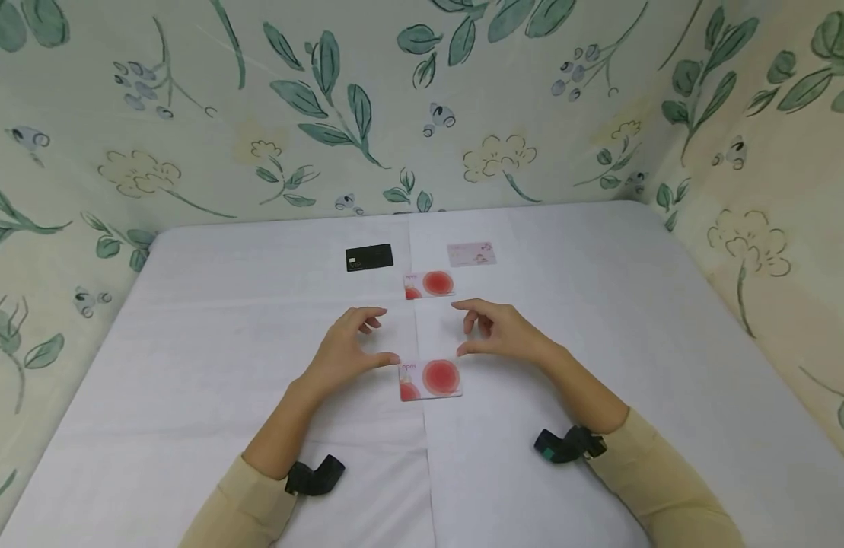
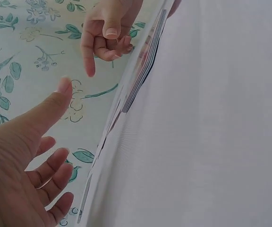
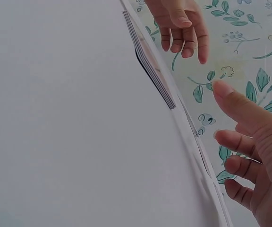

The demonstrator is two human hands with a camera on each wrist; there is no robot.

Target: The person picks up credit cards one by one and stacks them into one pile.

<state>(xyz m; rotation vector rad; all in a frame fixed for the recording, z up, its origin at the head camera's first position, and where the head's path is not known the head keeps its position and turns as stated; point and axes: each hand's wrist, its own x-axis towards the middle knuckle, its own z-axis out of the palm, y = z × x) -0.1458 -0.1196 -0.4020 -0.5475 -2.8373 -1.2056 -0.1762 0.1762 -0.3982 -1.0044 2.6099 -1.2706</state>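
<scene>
A stack of white cards with a red-circle print point(image 1: 430, 380) lies on the white-covered table in front of the person. Its layered edges point(image 2: 148, 64) show in both wrist views. Left of it, my left hand point(image 1: 346, 346) has its thumb tip close to the stack's upper left corner, fingers loosely bent, nothing held. On the other side, my right hand point(image 1: 507, 331) faces it with thumb and forefinger apart, also holding nothing. Between and beyond the fingertips lies a matching red-circle card point(image 1: 430, 285).
Farther back lie a black card point(image 1: 369, 257) on the left and a pale pink card point(image 1: 472, 254) on the right. The white cloth point(image 1: 209, 365) has creases and a middle fold. Leaf-patterned fabric point(image 1: 394, 114) rises behind the table and at its sides.
</scene>
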